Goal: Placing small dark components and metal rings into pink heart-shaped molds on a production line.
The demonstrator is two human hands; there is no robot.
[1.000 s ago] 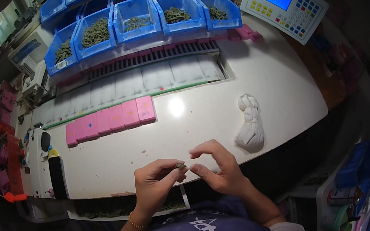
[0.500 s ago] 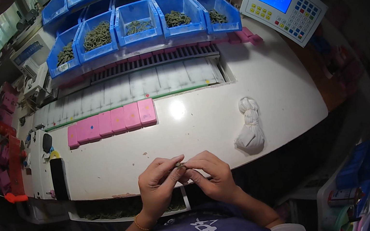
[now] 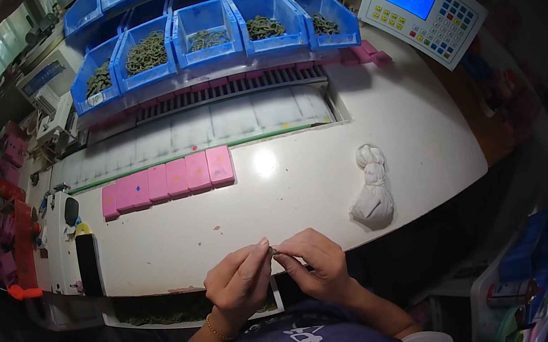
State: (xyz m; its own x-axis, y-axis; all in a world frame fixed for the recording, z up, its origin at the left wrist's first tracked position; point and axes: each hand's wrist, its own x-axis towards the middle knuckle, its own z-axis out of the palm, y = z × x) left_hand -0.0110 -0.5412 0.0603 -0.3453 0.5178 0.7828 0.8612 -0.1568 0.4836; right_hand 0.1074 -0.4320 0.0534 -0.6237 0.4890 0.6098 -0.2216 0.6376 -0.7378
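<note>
Both hands meet at the front edge of the white table, fingertips pinched together. Between them is a small olive-green piece [image 3: 273,251], mostly covered by the fingers, so its shape does not show clearly. My left hand [image 3: 238,278] is closed, with thumb and fingers at one side of the piece. My right hand [image 3: 316,264] grips the other side between thumb and forefinger. A knotted white cloth pouch [image 3: 371,187] lies to the right of the hands. Farther off, at the left, stands a row of pink blocks [image 3: 167,181].
Blue bins [image 3: 204,34] holding several olive-green, ring-like pieces stand at the back. A white keypad panel with a blue screen [image 3: 421,9] is at back right. A long recessed tray [image 3: 202,132] runs across the table [image 3: 421,139]. Below its edge, a drawer [image 3: 194,320] holds greenish material.
My left hand has turned, its thumb and fingers now straighter and pointing up beside the small piece. My right hand has shifted slightly. The pouch and the pink blocks stay put.
</note>
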